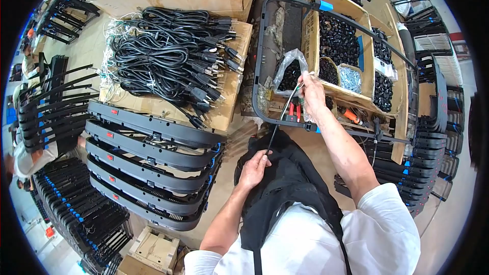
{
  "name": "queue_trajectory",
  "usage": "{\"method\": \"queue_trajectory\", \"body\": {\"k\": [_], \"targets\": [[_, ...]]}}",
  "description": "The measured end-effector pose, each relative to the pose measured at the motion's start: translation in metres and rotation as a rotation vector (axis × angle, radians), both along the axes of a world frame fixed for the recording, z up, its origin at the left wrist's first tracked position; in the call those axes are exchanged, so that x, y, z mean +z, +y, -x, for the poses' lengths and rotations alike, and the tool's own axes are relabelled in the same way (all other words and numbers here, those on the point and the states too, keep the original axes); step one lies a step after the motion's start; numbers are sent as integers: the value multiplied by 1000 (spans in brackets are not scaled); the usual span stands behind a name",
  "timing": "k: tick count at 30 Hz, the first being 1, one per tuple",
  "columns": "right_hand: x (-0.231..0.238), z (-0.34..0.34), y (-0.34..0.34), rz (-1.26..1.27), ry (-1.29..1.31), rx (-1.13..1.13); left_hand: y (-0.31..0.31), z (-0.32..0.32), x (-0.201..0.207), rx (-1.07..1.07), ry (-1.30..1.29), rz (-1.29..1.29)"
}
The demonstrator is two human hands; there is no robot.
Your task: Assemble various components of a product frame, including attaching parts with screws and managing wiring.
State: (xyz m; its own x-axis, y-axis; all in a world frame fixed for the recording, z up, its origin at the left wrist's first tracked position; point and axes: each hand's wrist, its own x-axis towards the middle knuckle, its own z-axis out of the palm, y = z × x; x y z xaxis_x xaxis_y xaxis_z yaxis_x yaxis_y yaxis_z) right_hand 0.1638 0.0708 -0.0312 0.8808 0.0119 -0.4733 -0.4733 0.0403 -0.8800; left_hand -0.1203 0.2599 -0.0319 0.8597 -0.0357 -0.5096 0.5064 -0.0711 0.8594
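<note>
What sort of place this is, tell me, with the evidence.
Probably a factory assembly area: coiled black power cords lie heaped, curved dark grey plastic-looking frames with red switches repeat in a row, and small black plastic-looking parts sit in an open tan box.

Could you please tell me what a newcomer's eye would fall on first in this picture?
Probably the big heap of black power cords on cardboard at upper left, their pronged plugs pointing mostly right. Just below it is a stack of five curved dark panels, each with a small red switch. Near the middle, the left hand and right hand hold a thin black cable with greenish wire.
</note>
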Motion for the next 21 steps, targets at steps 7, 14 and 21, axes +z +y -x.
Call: {"method": "queue_trajectory", "body": {"k": [7,14,21], "targets": [[36,-21,12,-524,226,-23,-23,-45,17,194,75,72],[28,-17,24,-65,207,608,-54,-79,22,346,88,103],[40,-30,38,144,-60,776,-68,-87,29,498,79,98]]}}
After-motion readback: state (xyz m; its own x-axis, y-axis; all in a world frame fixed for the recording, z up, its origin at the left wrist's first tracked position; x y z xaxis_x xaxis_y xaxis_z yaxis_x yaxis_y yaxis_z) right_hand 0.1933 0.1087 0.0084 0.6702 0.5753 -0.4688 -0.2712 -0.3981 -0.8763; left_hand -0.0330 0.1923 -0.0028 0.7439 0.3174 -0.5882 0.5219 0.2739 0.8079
